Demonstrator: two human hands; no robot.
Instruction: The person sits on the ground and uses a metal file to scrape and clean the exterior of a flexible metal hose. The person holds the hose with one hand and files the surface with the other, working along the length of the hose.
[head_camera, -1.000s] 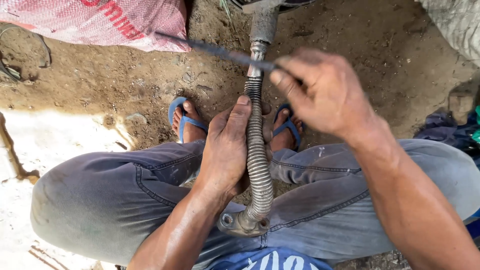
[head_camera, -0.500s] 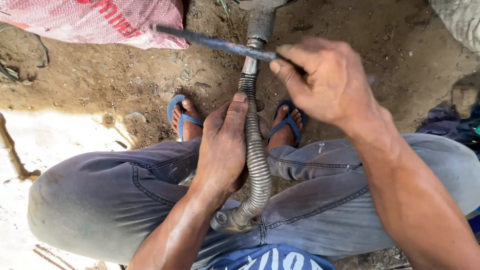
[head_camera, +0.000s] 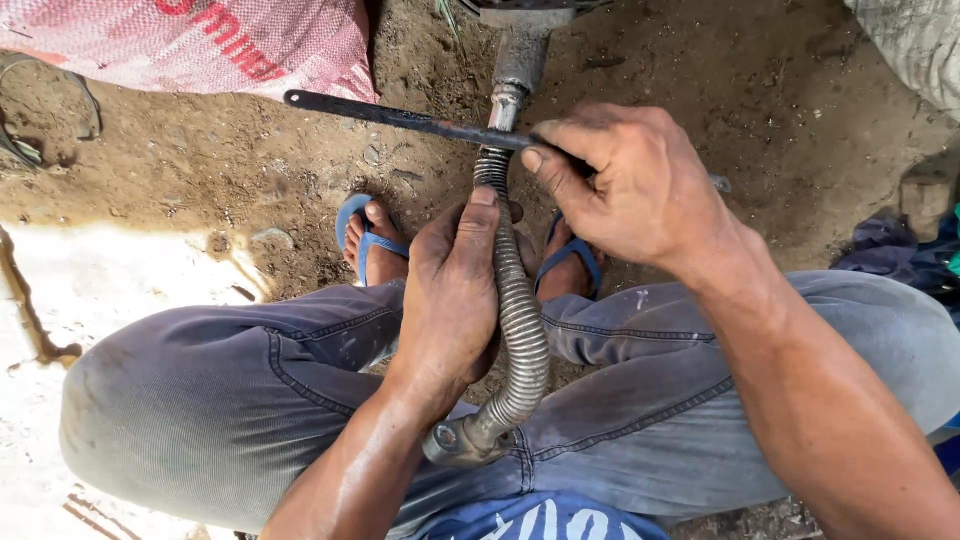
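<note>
Left hand (head_camera: 455, 290) is clenched around the ribbed metal hose (head_camera: 520, 330), thumb laid upward along its corrugations, grasping it at mid-length. Right hand (head_camera: 630, 185) is closed on a dark metal bar (head_camera: 400, 117) — the bar crosses the hose near its upper end, where the corrugated section meets a smooth grey fitting (head_camera: 518, 62), and extends well to the left of the hose, ending just below a red woven sack (head_camera: 190, 45). A short stub of the bar shows to the right of the hose, past the right hand.

Hose position: it runs roughly upright in the head view, from the fitting at the top edge down between the person's knees, curving slightly to a grimy metal end coupling (head_camera: 450, 440) that rests against the grey trousers (head_camera: 230, 400). Whether the bar touches the hose or merely passes in front of it cannot be told.

Behind the hose, on either side, two feet in blue sandals (head_camera: 372, 240) stand on the dirt ground (head_camera: 250, 170). Far right of the hose lies dark blue cloth (head_camera: 900, 250) — at the upper right corner, a pale grey fabric (head_camera: 915, 40).
</note>
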